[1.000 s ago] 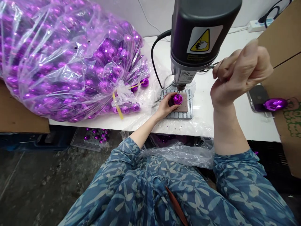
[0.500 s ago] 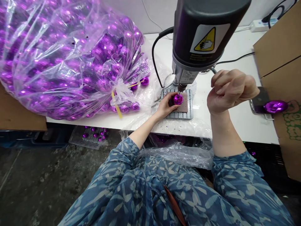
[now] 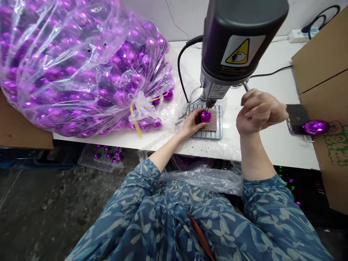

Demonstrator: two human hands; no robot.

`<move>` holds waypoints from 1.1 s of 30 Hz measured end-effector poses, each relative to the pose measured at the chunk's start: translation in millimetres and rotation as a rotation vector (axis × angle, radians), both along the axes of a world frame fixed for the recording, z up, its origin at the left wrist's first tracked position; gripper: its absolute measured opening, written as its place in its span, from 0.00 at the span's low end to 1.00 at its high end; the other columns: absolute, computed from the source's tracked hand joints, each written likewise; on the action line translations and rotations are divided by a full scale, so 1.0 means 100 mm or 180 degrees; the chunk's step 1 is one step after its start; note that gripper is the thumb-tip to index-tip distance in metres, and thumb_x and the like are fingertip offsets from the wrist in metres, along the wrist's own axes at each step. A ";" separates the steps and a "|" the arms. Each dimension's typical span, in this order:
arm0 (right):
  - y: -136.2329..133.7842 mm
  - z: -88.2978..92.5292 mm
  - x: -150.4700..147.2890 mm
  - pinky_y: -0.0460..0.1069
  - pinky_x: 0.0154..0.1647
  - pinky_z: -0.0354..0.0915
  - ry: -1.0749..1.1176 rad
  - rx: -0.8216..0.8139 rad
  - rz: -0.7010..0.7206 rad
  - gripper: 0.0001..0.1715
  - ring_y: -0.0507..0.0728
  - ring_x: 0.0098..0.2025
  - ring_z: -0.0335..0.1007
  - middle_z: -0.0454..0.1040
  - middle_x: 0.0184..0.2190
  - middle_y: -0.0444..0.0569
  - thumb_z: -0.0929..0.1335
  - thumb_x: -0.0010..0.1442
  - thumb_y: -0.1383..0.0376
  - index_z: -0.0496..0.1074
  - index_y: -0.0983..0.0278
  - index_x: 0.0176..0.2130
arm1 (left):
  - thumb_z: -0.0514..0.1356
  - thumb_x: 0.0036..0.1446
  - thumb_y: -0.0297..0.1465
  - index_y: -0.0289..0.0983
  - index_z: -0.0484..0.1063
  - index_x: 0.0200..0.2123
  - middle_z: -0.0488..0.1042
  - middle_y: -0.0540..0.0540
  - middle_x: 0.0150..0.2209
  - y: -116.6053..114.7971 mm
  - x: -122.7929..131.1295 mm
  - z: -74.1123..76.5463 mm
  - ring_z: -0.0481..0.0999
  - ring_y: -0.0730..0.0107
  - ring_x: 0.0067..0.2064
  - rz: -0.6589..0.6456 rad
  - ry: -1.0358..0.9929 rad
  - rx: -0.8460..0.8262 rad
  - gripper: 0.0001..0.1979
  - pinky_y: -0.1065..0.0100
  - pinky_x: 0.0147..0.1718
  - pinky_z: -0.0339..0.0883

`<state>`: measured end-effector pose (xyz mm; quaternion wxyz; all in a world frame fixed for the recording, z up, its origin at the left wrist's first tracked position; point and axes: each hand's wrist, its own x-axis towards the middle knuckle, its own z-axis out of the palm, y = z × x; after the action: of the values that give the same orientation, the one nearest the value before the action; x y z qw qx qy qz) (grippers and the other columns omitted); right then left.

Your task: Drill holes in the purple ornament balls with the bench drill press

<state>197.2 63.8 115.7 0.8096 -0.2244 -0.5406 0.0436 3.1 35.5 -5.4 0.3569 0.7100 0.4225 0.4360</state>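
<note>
My left hand is closed round a shiny purple ball and holds it on a brown pad on the drill press's grey base plate. The drill bit touches the top of the ball. My right hand is a fist wrapped round the metal feed lever to the right of the black drill press head.
A big clear plastic bag full of purple balls lies at the left on the white table. A cardboard box stands at the right, with a phone and another purple ball beside it. A tray of balls sits on the floor.
My right hand has pulled the lever downward and toward me. The left hand has kept the ball in place under the bit.
</note>
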 end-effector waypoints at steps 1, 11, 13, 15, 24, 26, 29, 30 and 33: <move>-0.02 0.02 -0.02 0.50 0.22 0.56 0.0015 0.0039 0.0013 0.45 0.46 0.17 0.41 0.39 0.17 0.41 0.67 0.69 0.33 0.51 0.64 0.23 | 0.75 0.66 0.39 0.44 0.71 0.69 0.79 0.36 0.67 0.00 0.00 0.00 0.79 0.44 0.69 0.0011 -0.0005 -0.0008 0.32 0.40 0.71 0.74; -0.03 1.21 -0.32 0.47 0.18 0.47 0.0302 -0.0527 0.0676 0.46 0.43 0.15 0.48 0.46 0.15 0.36 0.73 0.51 0.30 0.49 0.62 0.24 | 0.76 0.64 0.38 0.43 0.72 0.67 0.80 0.37 0.67 0.00 0.02 0.04 0.80 0.45 0.68 0.0053 -0.0052 -0.0136 0.32 0.42 0.70 0.76; 0.02 1.36 -0.32 0.48 0.17 0.44 0.0365 -0.0755 0.0838 0.46 0.44 0.15 0.49 0.44 0.15 0.35 0.73 0.42 0.29 0.49 0.60 0.24 | 0.77 0.63 0.37 0.42 0.72 0.67 0.80 0.37 0.66 -0.03 0.05 0.05 0.81 0.46 0.67 0.0164 -0.0062 -0.0118 0.32 0.43 0.69 0.77; 0.03 1.41 -0.32 0.48 0.17 0.43 0.0377 -0.0868 0.0848 0.44 0.44 0.16 0.51 0.44 0.15 0.34 0.72 0.40 0.30 0.49 0.59 0.24 | 0.76 0.64 0.39 0.42 0.71 0.67 0.80 0.36 0.66 -0.14 0.06 0.06 0.82 0.46 0.66 0.0426 -0.0018 0.0041 0.32 0.43 0.68 0.77; 0.08 1.36 -0.22 0.50 0.17 0.43 0.0096 -0.0816 0.0918 0.48 0.46 0.15 0.51 0.48 0.14 0.36 0.74 0.44 0.27 0.47 0.58 0.24 | 0.73 0.63 0.52 0.47 0.81 0.57 0.84 0.44 0.41 -1.72 -0.56 -0.16 0.84 0.53 0.41 0.0435 0.1511 0.1232 0.25 0.52 0.40 0.82; 0.10 1.35 -0.21 0.49 0.17 0.43 0.0118 -0.0825 0.0961 0.49 0.45 0.16 0.51 0.51 0.14 0.36 0.75 0.44 0.27 0.48 0.59 0.25 | 0.72 0.63 0.56 0.48 0.82 0.57 0.85 0.43 0.41 -1.98 -0.71 -0.20 0.85 0.50 0.44 0.0121 0.1945 0.1410 0.27 0.52 0.39 0.81; 0.11 1.35 -0.21 0.48 0.17 0.43 0.0189 -0.0753 0.1039 0.52 0.45 0.16 0.49 0.48 0.14 0.36 0.77 0.44 0.27 0.46 0.60 0.25 | 0.70 0.66 0.51 0.49 0.82 0.57 0.86 0.43 0.47 -2.00 -0.89 -0.15 0.86 0.51 0.49 -0.0090 0.1926 0.1595 0.21 0.52 0.44 0.83; 0.11 1.35 -0.21 0.49 0.16 0.43 0.0189 -0.0723 0.1061 0.52 0.45 0.15 0.49 0.47 0.14 0.36 0.78 0.45 0.28 0.46 0.59 0.24 | 0.68 0.68 0.45 0.49 0.82 0.56 0.86 0.43 0.47 -1.89 -0.94 -0.10 0.86 0.52 0.49 -0.0038 0.1750 0.1606 0.16 0.51 0.45 0.84; 0.10 1.35 -0.21 0.49 0.16 0.45 0.0105 -0.0747 0.1090 0.52 0.46 0.15 0.49 0.49 0.14 0.37 0.79 0.47 0.29 0.46 0.58 0.23 | 0.61 0.67 0.30 0.46 0.81 0.49 0.85 0.42 0.44 -1.22 -1.08 0.12 0.85 0.52 0.49 0.0489 0.1221 0.1372 0.12 0.46 0.51 0.83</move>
<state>176.4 74.1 250.3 0.7674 -0.2213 -0.5487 0.2470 -104.5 -86.2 7.0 0.0775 0.8048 0.4324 0.3992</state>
